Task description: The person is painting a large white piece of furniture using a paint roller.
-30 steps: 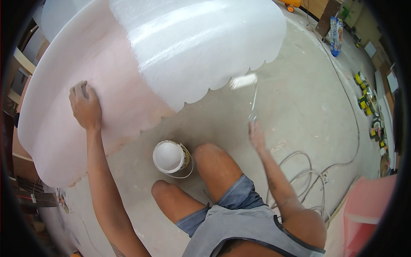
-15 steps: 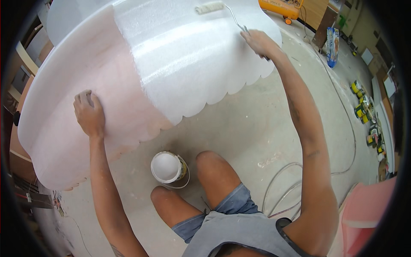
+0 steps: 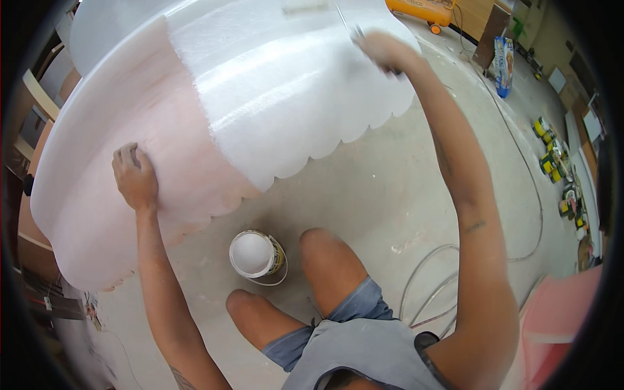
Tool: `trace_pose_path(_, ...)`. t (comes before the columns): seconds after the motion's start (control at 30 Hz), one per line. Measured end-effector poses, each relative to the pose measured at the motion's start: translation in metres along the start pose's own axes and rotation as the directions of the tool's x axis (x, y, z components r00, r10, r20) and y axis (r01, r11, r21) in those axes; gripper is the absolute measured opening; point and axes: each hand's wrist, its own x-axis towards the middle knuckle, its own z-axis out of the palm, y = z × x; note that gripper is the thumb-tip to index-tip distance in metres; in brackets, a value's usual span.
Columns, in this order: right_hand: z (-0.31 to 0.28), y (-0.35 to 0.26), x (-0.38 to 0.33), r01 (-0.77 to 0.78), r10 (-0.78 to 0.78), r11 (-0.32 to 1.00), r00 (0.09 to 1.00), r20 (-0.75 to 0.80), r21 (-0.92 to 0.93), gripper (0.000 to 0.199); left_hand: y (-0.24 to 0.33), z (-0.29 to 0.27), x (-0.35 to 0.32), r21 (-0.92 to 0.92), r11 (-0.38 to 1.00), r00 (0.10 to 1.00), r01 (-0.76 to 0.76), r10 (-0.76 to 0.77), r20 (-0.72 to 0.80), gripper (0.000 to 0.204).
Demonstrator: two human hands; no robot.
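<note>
Roller rides the white wet patch at top centre; our right hand grips its handle, left hand lies flat on the pink mould. We should overlap strokes evenly.

One large scalloped dome, one paint roller, one white bucket, two hands.
</note>
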Motion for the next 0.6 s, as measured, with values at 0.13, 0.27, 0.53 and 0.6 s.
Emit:
trace_pose_path(0.13,0.071,0.057,-0.135,-0.149,0.16,0.964,0.986,-0.035,0.219,0.047,0.012,0.005,-0.001,0.035,0.999,1.0,0.022,-0.022,-0.004,0.022)
trace_pose_path(0.27,0.173,0.108,-0.189,-0.086,0.139,0.965,0.968,-0.207,0.247,0.046,0.01,0.005,0.003,0.063,0.998,1.0,0.024,-0.024,-0.001,0.022)
trace_pose_path(0.53,0.302,0.143,-0.246,-0.148,0.203,0.928,0.97,-0.132,0.341,0.04,0.008,0.004,0.0,0.062,0.997,0.999,0.043,-0.045,0.023,0.026)
trace_pose_path(0.6,0.298,0.135,-0.24,-0.077,0.163,0.93,0.963,-0.214,0.359,0.04,0.009,0.004,-0.001,0.049,0.998,0.998,0.049,-0.051,0.027,0.026)
